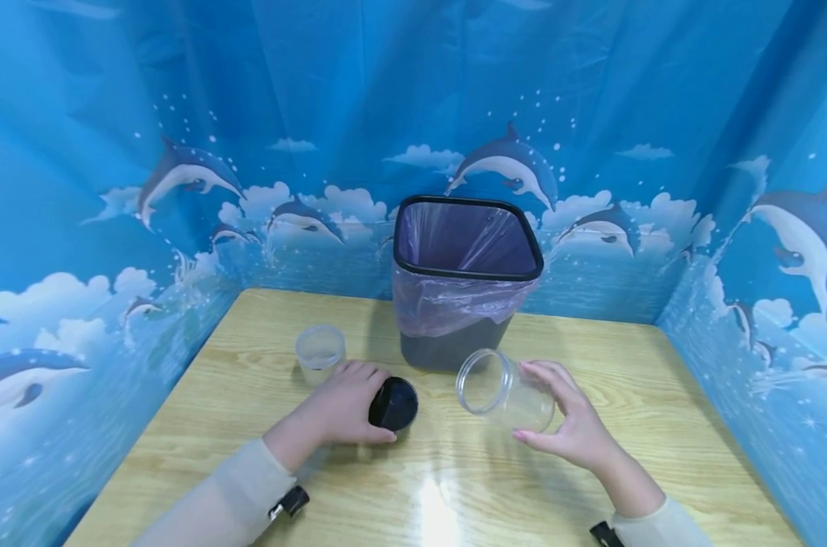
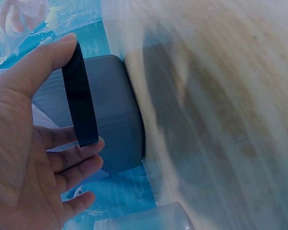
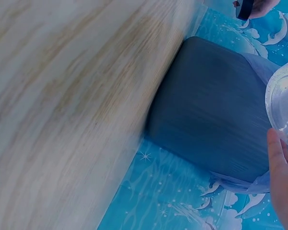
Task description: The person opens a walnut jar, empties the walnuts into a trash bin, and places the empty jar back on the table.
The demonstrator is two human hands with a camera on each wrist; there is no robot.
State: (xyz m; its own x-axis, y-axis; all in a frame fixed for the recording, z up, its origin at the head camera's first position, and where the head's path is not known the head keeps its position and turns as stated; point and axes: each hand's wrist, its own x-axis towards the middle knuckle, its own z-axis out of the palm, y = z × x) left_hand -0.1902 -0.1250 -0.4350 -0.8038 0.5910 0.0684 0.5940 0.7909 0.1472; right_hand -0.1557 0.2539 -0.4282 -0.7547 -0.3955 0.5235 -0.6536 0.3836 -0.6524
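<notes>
Between thumb and fingers, my left hand (image 1: 348,406) grips a round black lid (image 1: 394,404) by its edge; the left wrist view shows the lid (image 2: 80,96) side-on. My right hand (image 1: 570,418) holds a clear jar (image 1: 522,399) around its body. The jar is tilted, its open mouth facing left toward the lid, and no lid is on it. In the right wrist view the round base of the jar (image 3: 283,98) shows above the fingers. Just behind my left hand, a second clear container (image 1: 320,351) stands on the table, partly hidden by the hand.
A dark grey trash bin (image 1: 454,351) with a black rim and a purple liner bag stands at the back middle of the wooden table (image 1: 276,308). A blue curtain (image 1: 358,99) printed with dolphins surrounds the table at the back and sides.
</notes>
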